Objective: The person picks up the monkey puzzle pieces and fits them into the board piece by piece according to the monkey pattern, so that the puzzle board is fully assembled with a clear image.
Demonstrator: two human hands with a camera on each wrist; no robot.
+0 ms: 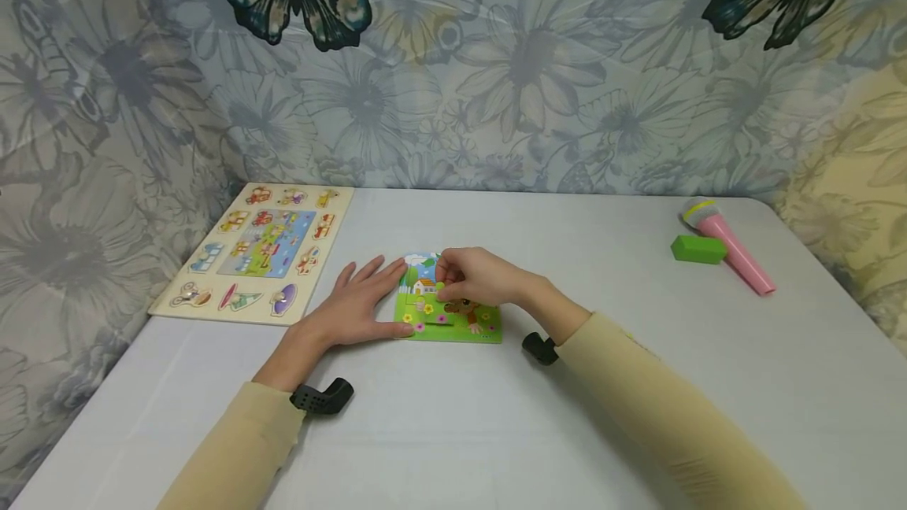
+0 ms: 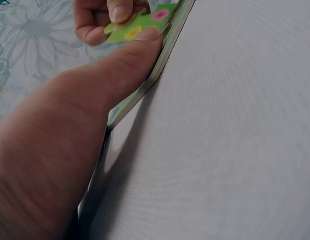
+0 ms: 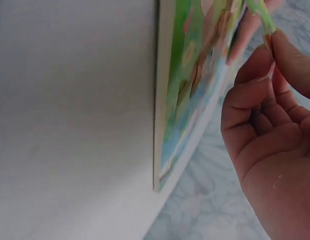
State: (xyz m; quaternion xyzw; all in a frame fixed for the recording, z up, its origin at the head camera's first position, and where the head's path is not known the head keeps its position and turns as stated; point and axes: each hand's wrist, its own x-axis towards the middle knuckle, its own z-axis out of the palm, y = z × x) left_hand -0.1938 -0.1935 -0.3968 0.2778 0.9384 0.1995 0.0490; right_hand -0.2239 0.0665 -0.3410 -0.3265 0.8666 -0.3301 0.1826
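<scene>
A small picture puzzle board [image 1: 489, 329] with a green meadow and a house lies on the table. The right hand [image 1: 478, 278] pinches a green puzzle piece [image 2: 132, 31] with flowers between thumb and fingertips, tilted over the board's left part. In the right wrist view the piece [image 3: 262, 15] shows at the fingertips of the right hand [image 3: 275, 115]. The left hand [image 1: 357, 309] has its fingers spread at the board's left edge, its thumb at the lower left corner. In the left wrist view the left thumb [image 2: 109, 75] lies along the board's edge, close to the piece.
A large cream board [image 1: 166, 301] with vehicle and toy pictures lies at the back left of the white table [image 1: 425, 439]. At the back right, a green block [image 1: 697, 249] stands beside a pink toy microphone [image 1: 740, 254]. Patterned cloth [image 1: 531, 101] hangs behind.
</scene>
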